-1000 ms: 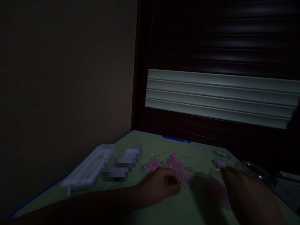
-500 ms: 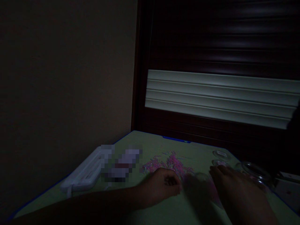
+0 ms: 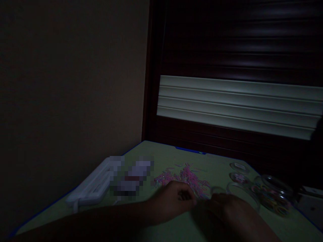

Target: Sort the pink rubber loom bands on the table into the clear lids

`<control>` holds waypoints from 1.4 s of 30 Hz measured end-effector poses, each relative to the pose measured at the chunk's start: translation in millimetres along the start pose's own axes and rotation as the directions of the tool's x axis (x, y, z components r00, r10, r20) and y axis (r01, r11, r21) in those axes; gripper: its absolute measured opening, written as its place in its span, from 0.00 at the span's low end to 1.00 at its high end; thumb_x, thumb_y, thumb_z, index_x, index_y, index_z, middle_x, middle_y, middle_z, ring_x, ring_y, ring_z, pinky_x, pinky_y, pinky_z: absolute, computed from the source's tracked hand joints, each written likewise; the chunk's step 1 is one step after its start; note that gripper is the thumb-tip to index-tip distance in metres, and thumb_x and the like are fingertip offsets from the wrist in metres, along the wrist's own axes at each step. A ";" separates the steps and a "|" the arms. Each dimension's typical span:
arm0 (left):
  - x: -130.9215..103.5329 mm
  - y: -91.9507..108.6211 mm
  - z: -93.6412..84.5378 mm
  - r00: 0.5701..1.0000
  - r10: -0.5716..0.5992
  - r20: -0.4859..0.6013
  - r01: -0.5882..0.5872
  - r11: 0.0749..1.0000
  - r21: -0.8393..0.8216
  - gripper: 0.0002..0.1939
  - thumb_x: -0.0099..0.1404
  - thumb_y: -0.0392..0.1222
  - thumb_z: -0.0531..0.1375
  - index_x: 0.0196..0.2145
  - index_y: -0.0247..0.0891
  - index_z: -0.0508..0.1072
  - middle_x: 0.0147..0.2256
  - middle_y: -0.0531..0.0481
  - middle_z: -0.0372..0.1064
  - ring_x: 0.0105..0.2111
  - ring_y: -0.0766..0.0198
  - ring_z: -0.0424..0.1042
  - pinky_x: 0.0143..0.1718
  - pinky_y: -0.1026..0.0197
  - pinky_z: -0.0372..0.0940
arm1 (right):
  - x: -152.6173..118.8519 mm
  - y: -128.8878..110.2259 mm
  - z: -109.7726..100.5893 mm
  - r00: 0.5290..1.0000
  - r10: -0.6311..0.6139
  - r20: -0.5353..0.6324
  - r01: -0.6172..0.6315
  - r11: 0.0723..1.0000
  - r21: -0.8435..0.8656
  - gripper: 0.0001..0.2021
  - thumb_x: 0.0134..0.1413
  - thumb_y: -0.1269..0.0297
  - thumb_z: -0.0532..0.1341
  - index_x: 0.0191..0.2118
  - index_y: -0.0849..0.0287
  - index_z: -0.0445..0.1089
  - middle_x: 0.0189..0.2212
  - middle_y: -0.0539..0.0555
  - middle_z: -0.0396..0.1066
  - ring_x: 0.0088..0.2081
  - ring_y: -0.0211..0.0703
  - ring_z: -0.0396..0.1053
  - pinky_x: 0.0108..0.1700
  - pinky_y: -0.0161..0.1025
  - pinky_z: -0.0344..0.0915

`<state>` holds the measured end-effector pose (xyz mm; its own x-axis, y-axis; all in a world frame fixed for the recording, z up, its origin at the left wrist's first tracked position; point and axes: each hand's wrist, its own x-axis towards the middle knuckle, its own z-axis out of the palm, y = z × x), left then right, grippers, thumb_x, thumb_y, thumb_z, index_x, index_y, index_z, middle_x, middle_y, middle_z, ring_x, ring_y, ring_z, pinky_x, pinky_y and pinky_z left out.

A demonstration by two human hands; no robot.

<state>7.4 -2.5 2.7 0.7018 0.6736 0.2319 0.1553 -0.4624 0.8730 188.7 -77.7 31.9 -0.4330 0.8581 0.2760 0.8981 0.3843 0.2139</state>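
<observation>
A pile of small, slender pink pieces lies loose on the pale green tabletop; their exact kind is too dark to tell. Just in front of it is my left hand, fingers curled and fingertips pressed together. My right hand is close by on the right, its fingers bent inward toward the left fingertips. Whatever either hand pinches is hidden or too small to make out. Behind my right hand sits a clear round container, partly covered by it.
On the right stands a clear jar of colourful rings, with round lids or small tubs beyond. A white power strip and a blurred-out object lie to the left. Walls border the table's left and far sides.
My right hand has moved left from over the clear containers to beside my left hand, uncovering the jar and round container. My left hand has stayed nearly still.
</observation>
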 end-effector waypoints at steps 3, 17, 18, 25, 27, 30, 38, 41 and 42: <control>-0.5 -0.7 -5.6 0.997 0.067 -0.031 -0.057 0.969 0.240 0.06 0.61 0.37 0.54 0.31 0.34 0.70 0.28 0.51 0.67 0.30 0.67 0.67 0.30 0.68 0.60 | 0.4 -0.1 0.0 1.000 -0.012 0.021 0.012 1.000 0.009 0.09 0.44 0.77 0.58 0.26 0.55 0.69 0.24 0.49 0.70 0.24 0.40 0.68 0.24 0.33 0.58; -4.4 8.2 -19.1 0.998 0.059 0.011 -0.027 0.279 0.960 0.13 0.55 0.24 0.50 0.36 0.31 0.69 0.37 0.42 0.66 0.40 0.55 0.64 0.43 0.55 0.59 | -0.6 -0.1 1.0 0.998 -0.059 -0.003 0.059 0.994 0.097 0.10 0.45 0.77 0.56 0.27 0.55 0.70 0.25 0.50 0.71 0.24 0.40 0.68 0.25 0.34 0.60; -3.8 7.5 -19.1 0.999 0.040 0.012 -0.022 0.280 0.960 0.13 0.55 0.24 0.50 0.37 0.30 0.69 0.38 0.41 0.66 0.40 0.54 0.64 0.44 0.54 0.59 | -0.7 -0.1 1.5 0.998 -0.056 0.001 0.056 0.994 0.092 0.10 0.45 0.77 0.56 0.27 0.55 0.70 0.25 0.50 0.71 0.24 0.40 0.68 0.25 0.34 0.60; -2.1 0.1 -18.1 0.998 0.068 0.000 -0.017 0.253 0.967 0.13 0.55 0.23 0.50 0.36 0.29 0.70 0.38 0.38 0.66 0.41 0.52 0.64 0.43 0.51 0.59 | -0.9 -1.2 1.8 0.998 -0.061 0.019 0.059 0.995 0.082 0.11 0.41 0.79 0.57 0.28 0.54 0.70 0.25 0.49 0.71 0.25 0.40 0.68 0.25 0.33 0.59; -1.5 -1.0 -17.8 0.998 0.056 0.006 -0.019 0.243 0.970 0.12 0.55 0.24 0.51 0.35 0.29 0.70 0.38 0.38 0.66 0.41 0.51 0.64 0.42 0.51 0.59 | -0.8 -0.9 2.3 0.997 -0.068 0.020 0.067 0.995 0.076 0.10 0.43 0.78 0.57 0.28 0.55 0.70 0.25 0.50 0.71 0.25 0.40 0.68 0.25 0.33 0.59; -1.0 -1.8 -17.5 0.998 0.067 0.021 -0.036 0.218 0.975 0.11 0.56 0.25 0.51 0.35 0.30 0.70 0.38 0.39 0.66 0.40 0.52 0.63 0.42 0.51 0.59 | -1.0 0.2 4.7 0.997 -0.079 0.027 0.077 0.996 0.054 0.09 0.44 0.77 0.57 0.28 0.55 0.69 0.26 0.50 0.71 0.25 0.40 0.68 0.26 0.34 0.61; -2.6 5.6 -16.2 0.995 0.088 0.056 -0.069 0.157 0.985 0.11 0.58 0.26 0.51 0.36 0.32 0.69 0.38 0.43 0.65 0.40 0.55 0.63 0.41 0.54 0.60 | -1.9 2.8 9.3 0.996 -0.085 0.016 0.084 0.993 0.080 0.10 0.44 0.77 0.58 0.29 0.53 0.69 0.26 0.49 0.71 0.26 0.41 0.69 0.27 0.35 0.62; -2.0 8.1 -16.5 0.994 0.064 0.088 -0.097 0.144 0.985 0.10 0.58 0.27 0.52 0.37 0.31 0.69 0.38 0.43 0.66 0.39 0.55 0.63 0.41 0.55 0.61 | -1.6 1.8 7.6 0.995 -0.094 0.024 0.092 0.993 0.073 0.09 0.45 0.76 0.58 0.29 0.54 0.70 0.26 0.49 0.71 0.26 0.41 0.69 0.27 0.35 0.62; -1.7 8.1 -16.7 0.993 0.063 0.096 -0.104 0.142 0.984 0.09 0.58 0.27 0.52 0.36 0.31 0.69 0.38 0.43 0.66 0.40 0.55 0.63 0.42 0.55 0.60 | -1.4 1.5 7.2 0.995 -0.099 0.027 0.097 0.993 0.064 0.08 0.46 0.76 0.58 0.29 0.54 0.70 0.26 0.49 0.71 0.26 0.41 0.69 0.27 0.35 0.62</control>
<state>-4.2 2.2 16.5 0.7736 0.5847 0.2445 0.6335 -0.7033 -0.3226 191.1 -75.8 25.1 -0.5174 0.8248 0.2282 0.8549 0.4866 0.1797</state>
